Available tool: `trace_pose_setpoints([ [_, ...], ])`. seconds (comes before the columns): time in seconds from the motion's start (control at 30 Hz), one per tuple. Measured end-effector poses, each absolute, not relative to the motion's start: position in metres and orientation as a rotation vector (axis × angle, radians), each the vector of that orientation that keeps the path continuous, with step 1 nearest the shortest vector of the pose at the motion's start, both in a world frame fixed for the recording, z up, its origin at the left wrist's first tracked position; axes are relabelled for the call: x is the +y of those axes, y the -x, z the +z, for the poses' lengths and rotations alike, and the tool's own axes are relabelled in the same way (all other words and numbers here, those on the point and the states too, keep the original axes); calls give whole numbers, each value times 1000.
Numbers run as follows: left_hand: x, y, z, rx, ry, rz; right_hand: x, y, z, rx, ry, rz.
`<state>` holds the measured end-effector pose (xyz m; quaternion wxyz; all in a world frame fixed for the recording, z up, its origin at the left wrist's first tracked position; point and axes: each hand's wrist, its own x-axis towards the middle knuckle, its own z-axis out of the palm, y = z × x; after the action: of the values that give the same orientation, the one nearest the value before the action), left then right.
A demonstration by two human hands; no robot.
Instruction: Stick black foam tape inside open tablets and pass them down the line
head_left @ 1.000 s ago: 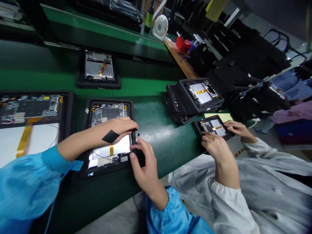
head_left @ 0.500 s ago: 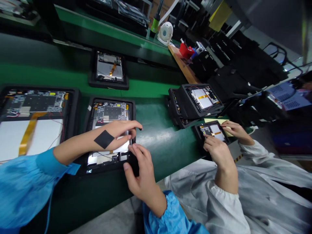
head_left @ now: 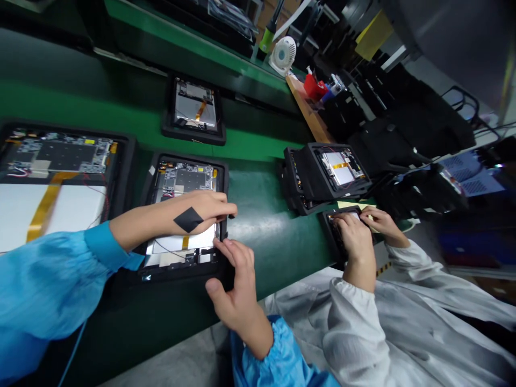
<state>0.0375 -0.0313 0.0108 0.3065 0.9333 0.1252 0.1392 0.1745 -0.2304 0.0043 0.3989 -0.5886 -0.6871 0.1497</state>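
Head view. The left hand (head_left: 205, 212) reaches across the middle of an opened tablet (head_left: 201, 241), back upward, fingers bent and drawn together. A small dark scrap (head_left: 231, 216) shows at its fingertips; whether it is pinched cannot be told. A black diamond-shaped patch (head_left: 188, 220) lies on the back of this hand. The right hand (head_left: 237, 279) is spread, thumb well apart from the fingers; its fingertips are at the tablet's near right edge, below those of the left hand, and no grip is visible.

The tablet lies in a black tray (head_left: 224, 180) on the green bench (head_left: 266, 215), directly beneath the left hand. Its circuit board (head_left: 196, 177) is exposed above that hand; below it, a white panel, part of an orange strip (head_left: 185, 243) and a thin dark wire are visible. The centre is covered.

Left of the left hand is a larger-looking second tablet (head_left: 76, 204), also opened; beyond the hand, a third (head_left: 195, 105). To the right of both hands stands a stack of trays (head_left: 306, 174), and near it a co-worker's hands (head_left: 355, 236) work over another tray.
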Motion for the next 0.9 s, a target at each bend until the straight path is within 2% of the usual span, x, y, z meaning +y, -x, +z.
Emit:
trace_pose_setpoints([
  [0.4,-7,-35,13,440,-2550,500,-228,-178,12,-1713,1503,464],
  [0.5,-7,-35,12,499,-2545,530,-213,-188,25,-1561,1459,737],
  [0.73,-11,-34,12,548,-2550,540,-157,-211,47,-953,1212,1705],
  [0.9,-13,-32,17,516,-2519,553,-136,-215,34,-875,1239,1799],
])
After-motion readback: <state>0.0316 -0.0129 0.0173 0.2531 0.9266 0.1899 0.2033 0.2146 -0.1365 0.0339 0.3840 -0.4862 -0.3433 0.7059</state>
